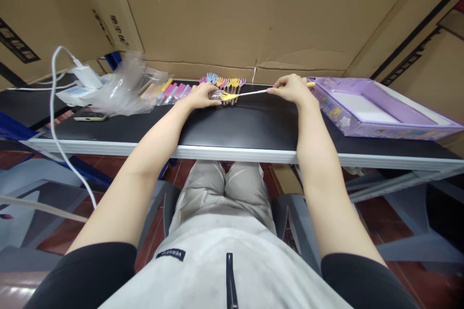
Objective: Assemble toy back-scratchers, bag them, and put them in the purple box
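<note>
A back scratcher (253,92) with a yellow claw-shaped head, a thin silver rod and a yellow handle lies across between my two hands, above the black tabletop. My left hand (203,96) is closed at its head end, with a bit of clear plastic by the fingertips. My right hand (293,89) pinches the rod near the handle, whose yellow end sticks out past the hand. Behind the scratcher's head, several colourful claw-shaped scratcher heads (237,82) lie in a row. Left of my left hand are pink, blue and yellow handles (177,91) by clear plastic.
Crumpled clear plastic bags (125,88) lie at the left, near a white charger (87,77) with a cable and a phone-like device (90,116). A purple open box (348,123) stands at the right. Cardboard (232,14) walls the back; a metal edge (235,153) runs along the front.
</note>
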### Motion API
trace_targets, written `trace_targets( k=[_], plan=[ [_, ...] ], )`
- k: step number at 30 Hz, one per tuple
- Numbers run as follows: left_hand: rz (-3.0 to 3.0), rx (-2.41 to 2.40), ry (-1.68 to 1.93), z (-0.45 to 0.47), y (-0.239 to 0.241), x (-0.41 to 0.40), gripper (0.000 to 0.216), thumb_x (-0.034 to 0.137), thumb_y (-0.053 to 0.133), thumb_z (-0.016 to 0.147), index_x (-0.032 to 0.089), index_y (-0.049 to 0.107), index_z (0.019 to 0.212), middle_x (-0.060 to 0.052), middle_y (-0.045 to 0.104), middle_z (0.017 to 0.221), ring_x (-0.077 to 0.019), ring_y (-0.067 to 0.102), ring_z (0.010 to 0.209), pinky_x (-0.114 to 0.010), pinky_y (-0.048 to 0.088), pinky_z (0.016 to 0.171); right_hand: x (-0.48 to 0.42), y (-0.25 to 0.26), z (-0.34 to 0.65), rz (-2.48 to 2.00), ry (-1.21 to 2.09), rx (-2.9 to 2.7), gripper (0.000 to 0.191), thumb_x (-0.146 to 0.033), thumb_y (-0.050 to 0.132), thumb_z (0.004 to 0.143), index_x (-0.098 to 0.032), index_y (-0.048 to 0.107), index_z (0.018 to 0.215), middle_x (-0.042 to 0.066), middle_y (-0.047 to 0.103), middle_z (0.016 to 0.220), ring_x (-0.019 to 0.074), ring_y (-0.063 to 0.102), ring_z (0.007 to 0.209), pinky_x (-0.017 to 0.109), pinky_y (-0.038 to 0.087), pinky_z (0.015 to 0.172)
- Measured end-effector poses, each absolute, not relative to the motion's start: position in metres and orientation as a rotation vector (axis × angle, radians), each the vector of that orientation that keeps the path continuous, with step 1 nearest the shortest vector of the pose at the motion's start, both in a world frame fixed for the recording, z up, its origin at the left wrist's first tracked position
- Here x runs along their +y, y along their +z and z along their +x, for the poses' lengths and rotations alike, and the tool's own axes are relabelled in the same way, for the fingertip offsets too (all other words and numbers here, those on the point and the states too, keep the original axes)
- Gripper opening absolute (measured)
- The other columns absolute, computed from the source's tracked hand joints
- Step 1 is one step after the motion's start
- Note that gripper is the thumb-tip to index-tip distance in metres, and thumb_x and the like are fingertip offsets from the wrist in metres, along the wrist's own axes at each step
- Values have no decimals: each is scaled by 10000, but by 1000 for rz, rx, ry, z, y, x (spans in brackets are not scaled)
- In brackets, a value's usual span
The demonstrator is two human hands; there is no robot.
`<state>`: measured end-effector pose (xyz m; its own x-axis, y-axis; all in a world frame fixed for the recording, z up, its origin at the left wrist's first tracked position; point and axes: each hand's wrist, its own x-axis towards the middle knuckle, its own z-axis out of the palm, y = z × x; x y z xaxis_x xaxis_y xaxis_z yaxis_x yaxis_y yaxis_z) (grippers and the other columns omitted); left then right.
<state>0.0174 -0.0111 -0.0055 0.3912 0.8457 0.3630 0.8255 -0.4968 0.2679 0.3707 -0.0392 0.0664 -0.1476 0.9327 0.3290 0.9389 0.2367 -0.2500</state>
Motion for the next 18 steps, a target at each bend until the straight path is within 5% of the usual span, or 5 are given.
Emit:
trace_targets(
  k=[18],
  plan=[
    [2558, 1534, 711, 18, -5, -14, 686, 632, 806, 882, 239, 760, 1443, -139, 737, 1387, -371, 637, 1347, -495, 471, 1211, -38, 66, 373, -1728, 6, -2111, 355, -591, 779, 970, -241, 763, 916, 115, 774, 916, 403, 717, 1117, 700, 368, 1207]
  ],
)
